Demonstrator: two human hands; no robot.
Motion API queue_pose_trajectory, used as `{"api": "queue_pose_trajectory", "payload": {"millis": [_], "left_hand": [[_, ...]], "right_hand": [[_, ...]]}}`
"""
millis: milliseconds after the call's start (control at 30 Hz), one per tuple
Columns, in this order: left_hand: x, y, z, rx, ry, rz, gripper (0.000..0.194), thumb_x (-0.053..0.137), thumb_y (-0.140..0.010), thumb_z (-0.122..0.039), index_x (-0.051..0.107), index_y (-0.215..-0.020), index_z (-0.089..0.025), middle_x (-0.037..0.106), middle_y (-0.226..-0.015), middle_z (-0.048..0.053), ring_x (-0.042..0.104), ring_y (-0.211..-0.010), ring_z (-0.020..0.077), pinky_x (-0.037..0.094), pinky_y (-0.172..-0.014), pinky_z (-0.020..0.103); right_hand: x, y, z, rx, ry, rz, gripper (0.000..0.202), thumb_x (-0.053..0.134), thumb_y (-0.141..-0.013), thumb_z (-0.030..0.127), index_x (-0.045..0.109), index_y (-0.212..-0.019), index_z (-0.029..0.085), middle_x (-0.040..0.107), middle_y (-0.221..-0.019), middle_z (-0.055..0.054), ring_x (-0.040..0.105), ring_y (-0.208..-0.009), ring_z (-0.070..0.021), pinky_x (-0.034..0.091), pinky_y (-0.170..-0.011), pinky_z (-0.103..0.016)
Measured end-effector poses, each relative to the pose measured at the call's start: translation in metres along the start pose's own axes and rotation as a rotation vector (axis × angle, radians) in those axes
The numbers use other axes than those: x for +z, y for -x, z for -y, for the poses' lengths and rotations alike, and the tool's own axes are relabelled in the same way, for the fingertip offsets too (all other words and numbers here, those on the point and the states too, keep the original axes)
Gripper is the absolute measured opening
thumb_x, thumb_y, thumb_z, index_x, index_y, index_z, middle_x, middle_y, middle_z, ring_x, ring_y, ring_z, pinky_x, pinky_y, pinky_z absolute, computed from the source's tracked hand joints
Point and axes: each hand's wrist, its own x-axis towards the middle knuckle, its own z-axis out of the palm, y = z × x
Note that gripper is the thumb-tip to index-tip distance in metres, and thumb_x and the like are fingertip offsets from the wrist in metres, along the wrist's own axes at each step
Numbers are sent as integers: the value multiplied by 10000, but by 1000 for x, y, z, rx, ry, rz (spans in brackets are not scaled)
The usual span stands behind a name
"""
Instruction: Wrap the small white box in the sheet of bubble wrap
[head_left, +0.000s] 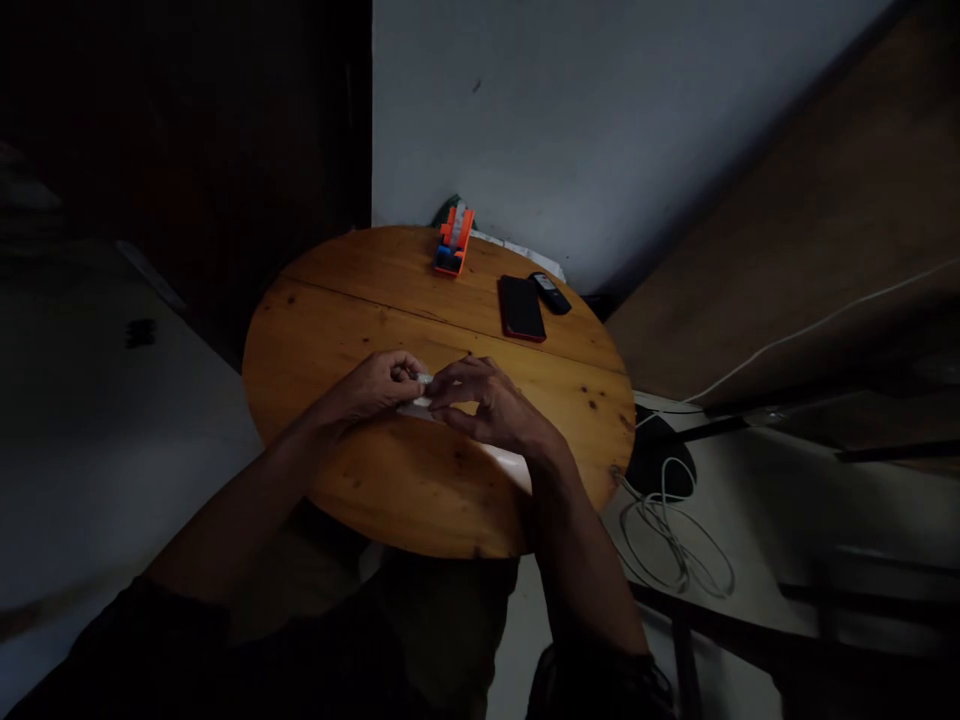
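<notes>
Over the middle of the round wooden table (pixel 360 450), my left hand (pixel 379 385) pinches a small white piece (pixel 424 379) between thumb and curled fingers. From the other side, my right hand (pixel 487 405) has its fingertips closed in on the same piece, the thumb set lower than the forefinger. What kind of thing the white piece is cannot be made out, as fingers cover most of it and the light is dim. Just below the fingertips a pale flat strip (pixel 415 411) shows. A white sheet (pixel 510 465) lies partly under my right wrist.
An orange tape dispenser (pixel 454 240) stands at the table's far edge. To its right lie a dark phone-like slab (pixel 522 308) with a red edge and a black handset (pixel 551 293). A white wall rises behind. Coiled pale cable (pixel 675 550) lies at lower right.
</notes>
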Motion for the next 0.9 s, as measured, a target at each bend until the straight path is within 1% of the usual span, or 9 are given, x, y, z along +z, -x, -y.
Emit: {"api": "queue_pose_trajectory", "payload": {"millis": [133,200,300,467,567,633,767,833,900], "left_hand": [[-1,0,1,13,-10,2,312,737,-637,-304,636,-897,-167,503,-609,-76,460,-530,85,315,-514,213],[-2,0,3,30,-11,13,322,741,-645,-301,636,-919,-171,506,-600,-78,473,-535,89,331,-524,213],[-4,-1,4,43,12,21,325,731,-656,-304,633,-937,-174,513,-579,-80,482,-531,93,351,-532,214],[-4,3,-3,28,114,16,308,704,-676,-300,618,-940,-167,527,-548,-76,462,-488,88,320,-494,208],[-5,4,-7,-3,131,-35,248,687,-687,-275,613,-898,-167,537,-533,-69,426,-457,76,286,-466,200],[-5,4,-8,-21,124,-60,213,684,-689,-264,611,-866,-169,537,-526,-67,410,-444,69,276,-455,197],[-5,2,-4,-16,150,-37,244,704,-687,-295,607,-878,-176,551,-553,-68,435,-456,69,297,-461,192],[-4,1,-1,-10,164,-20,271,719,-678,-313,606,-880,-172,546,-566,-67,451,-474,73,312,-475,195],[-3,1,0,3,159,-15,285,730,-669,-321,612,-877,-166,514,-560,-75,444,-483,73,313,-487,198]], "right_hand": [[-6,3,-9,74,-253,-179,173,684,-913,367,761,-843,230,746,-959,-49,680,-925,-187,505,-869,-357],[-6,3,-12,100,-282,-246,221,699,-899,425,754,-812,229,743,-935,-52,682,-906,-189,517,-858,-357],[-3,2,-17,116,-286,-291,259,705,-887,462,744,-785,227,740,-902,-50,682,-879,-188,523,-850,-361],[-2,4,-26,133,-300,-297,247,707,-881,467,739,-820,230,732,-916,-50,681,-905,-192,531,-867,-368],[-5,6,-24,143,-280,-234,217,709,-880,447,742,-849,236,727,-953,-53,678,-945,-200,527,-896,-383],[-5,6,-20,135,-256,-176,167,707,-885,398,745,-858,237,723,-988,-54,671,-983,-204,516,-925,-391],[-3,4,-14,110,-210,-134,92,716,-876,317,756,-857,236,708,-1033,-55,654,-1033,-204,498,-959,-380],[-2,4,-15,125,-204,-169,94,703,-875,312,748,-858,232,708,-1009,-54,655,-1011,-203,500,-938,-366],[-1,4,-22,189,-201,-268,107,671,-874,306,725,-846,218,706,-934,-49,656,-930,-197,507,-878,-350]]}}
